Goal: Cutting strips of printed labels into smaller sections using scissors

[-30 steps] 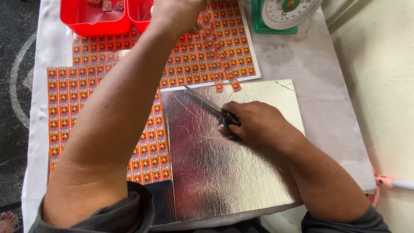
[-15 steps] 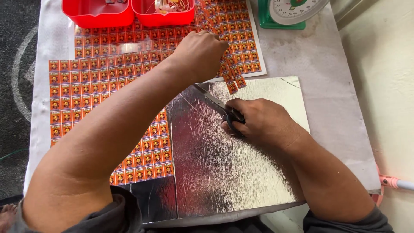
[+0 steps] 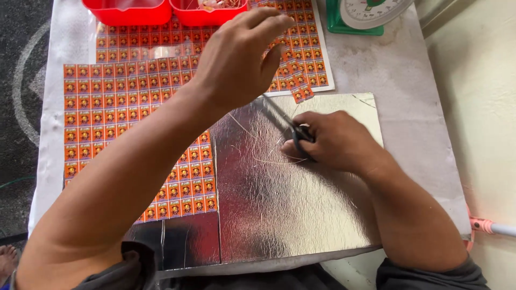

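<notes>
My right hand (image 3: 336, 140) rests on a shiny silver foil sheet (image 3: 279, 198) and is closed around the handles of black scissors (image 3: 287, 124), whose blades point up and to the left. My left hand (image 3: 239, 56) hovers above the blades with fingers spread and holds nothing; it hangs over the edge of a sheet of small orange labels (image 3: 298, 59). A short strip of loose orange labels (image 3: 302, 94) lies just beyond the foil's top edge.
A second sheet of orange labels (image 3: 123, 118) covers the left of the table. Two red plastic trays (image 3: 161, 11) stand at the far edge, and a green kitchen scale (image 3: 360, 16) sits at the top right. A pink-handled tool (image 3: 492, 226) pokes in at the right.
My left hand has drawn back from the red trays to above the scissor blades. My right hand has kept the scissors on the foil.
</notes>
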